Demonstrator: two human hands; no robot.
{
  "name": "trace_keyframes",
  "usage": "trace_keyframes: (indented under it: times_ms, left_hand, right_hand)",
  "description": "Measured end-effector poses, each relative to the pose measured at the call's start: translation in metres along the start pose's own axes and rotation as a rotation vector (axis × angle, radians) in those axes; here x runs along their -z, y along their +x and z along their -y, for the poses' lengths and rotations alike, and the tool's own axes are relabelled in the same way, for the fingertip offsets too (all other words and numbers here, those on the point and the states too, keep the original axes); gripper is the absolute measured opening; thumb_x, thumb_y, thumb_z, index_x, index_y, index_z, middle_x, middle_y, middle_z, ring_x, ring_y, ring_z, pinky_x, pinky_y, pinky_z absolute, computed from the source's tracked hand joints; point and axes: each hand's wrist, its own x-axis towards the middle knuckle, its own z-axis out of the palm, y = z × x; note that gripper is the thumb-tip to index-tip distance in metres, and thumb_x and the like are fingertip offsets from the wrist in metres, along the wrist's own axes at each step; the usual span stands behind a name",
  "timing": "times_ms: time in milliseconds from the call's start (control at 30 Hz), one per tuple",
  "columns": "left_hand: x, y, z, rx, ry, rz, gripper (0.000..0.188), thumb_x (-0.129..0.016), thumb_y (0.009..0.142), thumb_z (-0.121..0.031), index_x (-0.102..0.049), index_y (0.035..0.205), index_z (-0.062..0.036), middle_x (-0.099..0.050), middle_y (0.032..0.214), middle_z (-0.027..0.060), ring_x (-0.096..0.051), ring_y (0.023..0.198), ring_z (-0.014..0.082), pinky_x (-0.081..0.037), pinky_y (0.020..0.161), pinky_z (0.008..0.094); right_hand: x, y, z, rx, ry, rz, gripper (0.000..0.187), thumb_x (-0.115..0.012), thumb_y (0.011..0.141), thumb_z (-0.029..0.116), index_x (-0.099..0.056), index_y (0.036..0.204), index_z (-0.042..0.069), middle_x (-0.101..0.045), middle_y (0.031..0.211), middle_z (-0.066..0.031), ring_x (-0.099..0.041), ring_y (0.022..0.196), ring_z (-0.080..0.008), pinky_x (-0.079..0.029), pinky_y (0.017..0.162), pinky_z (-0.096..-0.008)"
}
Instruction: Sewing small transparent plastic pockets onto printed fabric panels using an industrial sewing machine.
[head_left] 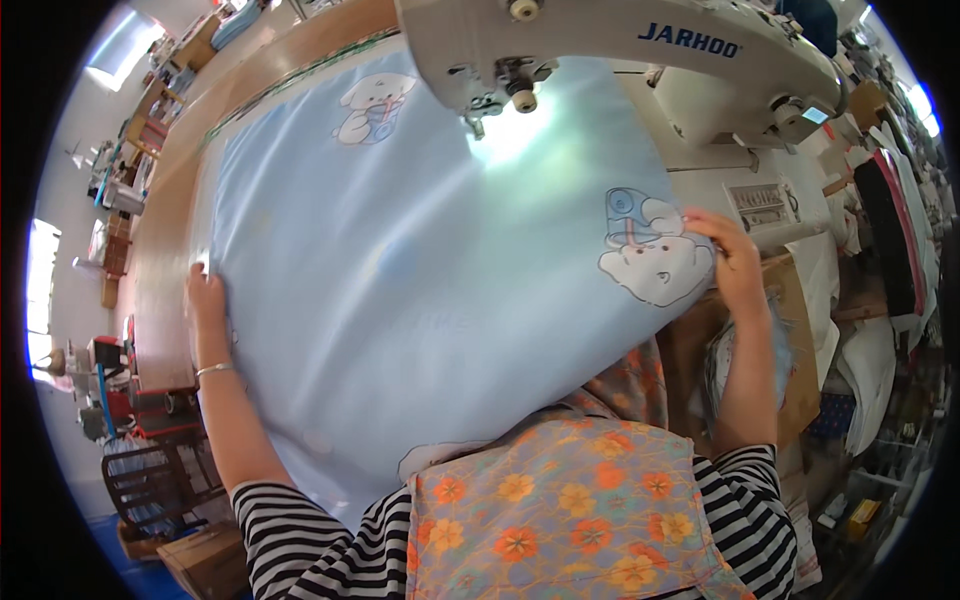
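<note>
A wide piece of light blue fabric (400, 270), printed with white cartoon puppies, spreads over the table and down to my lap. Its left edge is in my left hand (207, 292), closed on it, with part of the fingers hidden. On the opposite side my right hand (732, 258) pinches the right edge beside a puppy print, fingertips on top. Above the far part of the cloth stands a white sewing machine (590, 45). Its needle area (477, 122) is lit by a bright lamp, and the fabric passes beneath it.
A wooden tabletop (168, 230) runs along the left. Right of the machine bed lie a cardboard box (795, 350) and hanging white cloth (870, 375). A dark chair (150, 480) and a carton (205, 555) stand at lower left. My floral apron (560, 510) touches the fabric's near edge.
</note>
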Motion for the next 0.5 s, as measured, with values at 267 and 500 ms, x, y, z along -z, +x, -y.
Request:
trace_keyframes:
  times_ms: [267, 500]
  left_hand:
    - [0.072, -0.142, -0.267, -0.906, -0.473, 0.269, 0.053, -0.066, 0.086, -0.026, -0.053, 0.133, -0.0056, -0.046, 0.142, 0.0208, -0.040, 0.134, 0.0373, -0.032, 0.112, 0.0452]
    - [0.085, -0.209, -0.341, -1.200, -0.375, 0.228, 0.071, -0.067, 0.081, -0.042, -0.049, 0.139, -0.0067, -0.042, 0.145, 0.0211, -0.035, 0.137, 0.0364, -0.027, 0.112, 0.0515]
  right_hand:
    - [-0.045, -0.129, -0.014, -0.789, 0.985, -0.273, 0.016, -0.064, 0.091, 0.021, -0.064, 0.097, 0.006, -0.053, 0.067, 0.0040, -0.041, 0.049, -0.0039, -0.028, 0.044, -0.0205]
    - [0.003, -0.114, 0.024, -0.818, 0.597, -0.104, 0.020, -0.073, 0.080, 0.016, -0.066, 0.093, 0.003, -0.061, 0.076, -0.0003, -0.054, 0.070, -0.0078, -0.043, 0.063, -0.0238]
